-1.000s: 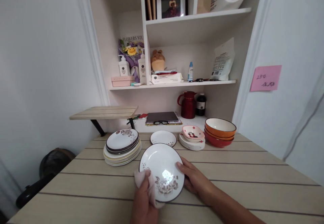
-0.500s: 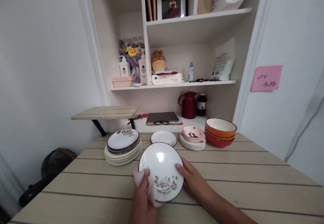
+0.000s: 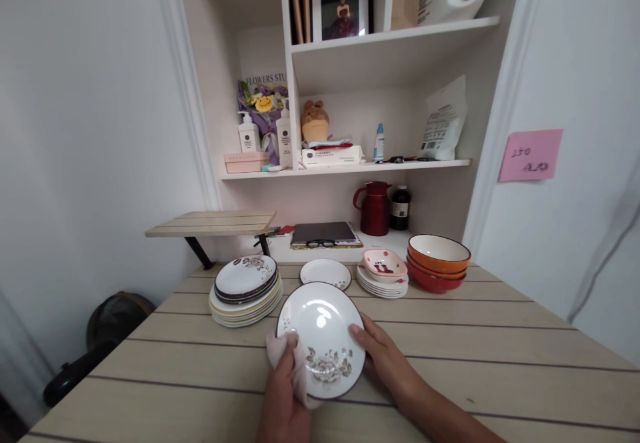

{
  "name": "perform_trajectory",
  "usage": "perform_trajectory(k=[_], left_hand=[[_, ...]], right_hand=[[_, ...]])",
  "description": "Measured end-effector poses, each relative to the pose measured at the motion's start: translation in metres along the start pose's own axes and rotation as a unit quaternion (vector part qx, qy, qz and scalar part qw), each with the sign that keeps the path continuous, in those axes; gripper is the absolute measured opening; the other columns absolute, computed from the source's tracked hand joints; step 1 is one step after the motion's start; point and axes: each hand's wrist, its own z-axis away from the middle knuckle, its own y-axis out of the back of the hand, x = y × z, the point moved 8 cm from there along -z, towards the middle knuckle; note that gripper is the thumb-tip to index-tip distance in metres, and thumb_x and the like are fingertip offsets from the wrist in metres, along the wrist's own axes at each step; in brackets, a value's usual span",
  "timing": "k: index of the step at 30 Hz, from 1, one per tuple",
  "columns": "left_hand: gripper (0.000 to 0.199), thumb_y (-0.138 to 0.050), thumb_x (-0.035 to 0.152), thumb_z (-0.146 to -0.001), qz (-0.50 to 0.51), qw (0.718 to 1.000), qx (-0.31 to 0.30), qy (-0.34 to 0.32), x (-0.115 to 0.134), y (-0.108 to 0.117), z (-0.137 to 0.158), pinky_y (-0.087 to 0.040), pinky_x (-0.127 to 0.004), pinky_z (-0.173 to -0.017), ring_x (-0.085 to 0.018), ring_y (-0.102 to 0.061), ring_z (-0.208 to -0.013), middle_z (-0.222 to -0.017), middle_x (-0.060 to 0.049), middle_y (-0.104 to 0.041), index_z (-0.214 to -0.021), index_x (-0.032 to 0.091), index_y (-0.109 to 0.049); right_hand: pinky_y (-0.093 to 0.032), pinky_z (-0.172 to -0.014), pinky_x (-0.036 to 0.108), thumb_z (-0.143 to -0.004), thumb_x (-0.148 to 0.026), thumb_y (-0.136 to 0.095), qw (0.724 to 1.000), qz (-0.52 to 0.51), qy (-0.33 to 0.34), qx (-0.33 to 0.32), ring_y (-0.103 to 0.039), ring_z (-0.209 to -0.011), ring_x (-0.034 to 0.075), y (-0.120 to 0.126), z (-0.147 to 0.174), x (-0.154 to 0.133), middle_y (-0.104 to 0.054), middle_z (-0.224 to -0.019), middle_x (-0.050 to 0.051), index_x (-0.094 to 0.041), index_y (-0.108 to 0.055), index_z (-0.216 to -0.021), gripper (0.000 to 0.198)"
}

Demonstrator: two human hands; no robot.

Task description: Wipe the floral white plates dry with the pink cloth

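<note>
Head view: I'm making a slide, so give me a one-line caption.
The left hand, with a cloth, and the right hand hold a flowered plate near stacked plates and bowls.

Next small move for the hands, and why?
I'd slide the cloth from the left edge of the plate toward its middle. The left hand pinches the cloth against that edge, the right hand grips the opposite rim, seemingly steadying it, and the middle of the face is uncovered.
</note>
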Motion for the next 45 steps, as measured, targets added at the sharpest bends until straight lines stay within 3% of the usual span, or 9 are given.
perform_trajectory(k=[7,13,18,23,29,36,42,45], left_hand=[[0.042,-0.065,0.031,-0.082,0.006,1.0,-0.03,0.008,-0.002,-0.003,-0.003,-0.053,-0.045,-0.093,-0.028,-0.064,-0.11,-0.114,-0.012,-0.07,-0.123,0.02,-0.058],[0.048,-0.066,0.029,-0.082,0.007,0.998,-0.057,0.017,-0.002,-0.01,0.001,-0.05,-0.046,-0.098,-0.028,-0.062,-0.114,-0.119,-0.012,-0.069,-0.128,0.019,-0.056],[0.048,-0.066,0.029,-0.082,0.006,0.998,-0.049,0.034,-0.003,-0.008,0.003,-0.049,-0.045,-0.099,-0.027,-0.062,-0.113,-0.115,-0.013,-0.07,-0.128,0.02,-0.055],[0.046,-0.066,0.027,-0.081,-0.007,0.999,-0.044,0.009,-0.001,-0.002,-0.003,-0.052,-0.047,-0.094,-0.028,-0.063,-0.111,-0.115,-0.012,-0.07,-0.126,0.021,-0.055],[0.046,-0.067,0.028,-0.081,-0.004,0.999,-0.043,-0.001,-0.001,0.002,-0.008,-0.052,-0.046,-0.094,-0.028,-0.063,-0.112,-0.116,-0.013,-0.07,-0.125,0.022,-0.055],[0.046,-0.065,0.026,-0.083,-0.018,0.999,-0.042,-0.015,0.003,0.001,-0.007,-0.052,-0.047,-0.093,-0.027,-0.063,-0.112,-0.117,-0.014,-0.069,-0.128,0.021,-0.054],[0.048,-0.066,0.026,-0.083,-0.024,0.998,-0.049,-0.027,0.005,0.001,-0.006,-0.05,-0.048,-0.096,-0.028,-0.063,-0.112,-0.118,-0.012,-0.069,-0.129,0.024,-0.054],[0.047,-0.066,0.028,-0.082,-0.032,0.998,-0.057,-0.023,0.005,0.0,-0.006,-0.05,-0.048,-0.096,-0.028,-0.062,-0.114,-0.118,-0.012,-0.069,-0.128,0.023,-0.055]], right_hand=[[-0.051,-0.076,0.033,-0.074,-0.044,-0.071,1.0,-0.02,-0.005,0.014,-0.066,-0.085,0.022,0.0,0.001,-0.001,-0.073,-0.101,0.006,-0.023,-0.059,-0.122,0.054],[-0.052,-0.077,0.033,-0.071,-0.039,-0.074,0.995,-0.041,-0.031,0.083,-0.067,-0.079,0.02,0.008,0.0,-0.003,-0.074,-0.095,0.007,-0.019,-0.063,-0.113,0.047],[-0.052,-0.079,0.036,-0.073,-0.04,-0.073,0.998,-0.059,0.0,0.033,-0.068,-0.086,0.023,0.004,-0.005,-0.002,-0.073,-0.1,0.008,-0.019,-0.061,-0.116,0.049],[-0.052,-0.081,0.039,-0.076,-0.042,-0.07,0.999,-0.03,0.032,-0.019,-0.067,-0.087,0.024,0.001,-0.008,0.003,-0.072,-0.106,0.008,-0.021,-0.055,-0.125,0.055],[-0.051,-0.081,0.041,-0.078,-0.052,-0.065,0.997,0.043,0.058,-0.018,-0.066,-0.093,0.026,0.006,-0.011,0.006,-0.069,-0.114,0.011,-0.02,-0.052,-0.13,0.063],[-0.049,-0.09,0.042,-0.077,-0.05,-0.067,0.997,0.029,0.066,-0.008,-0.064,-0.101,0.026,0.006,-0.009,0.002,-0.068,-0.117,0.01,-0.022,-0.058,-0.124,0.055],[-0.052,-0.081,0.038,-0.073,-0.049,-0.071,0.999,-0.034,0.026,-0.009,-0.067,-0.086,0.023,-0.002,-0.007,0.001,-0.072,-0.103,0.01,-0.018,-0.061,-0.118,0.056],[-0.052,-0.063,0.03,-0.067,-0.048,-0.076,1.0,-0.012,0.001,0.019,-0.065,-0.068,0.018,0.001,-0.007,0.0,-0.072,-0.077,0.006,-0.016,-0.066,-0.103,0.05]])
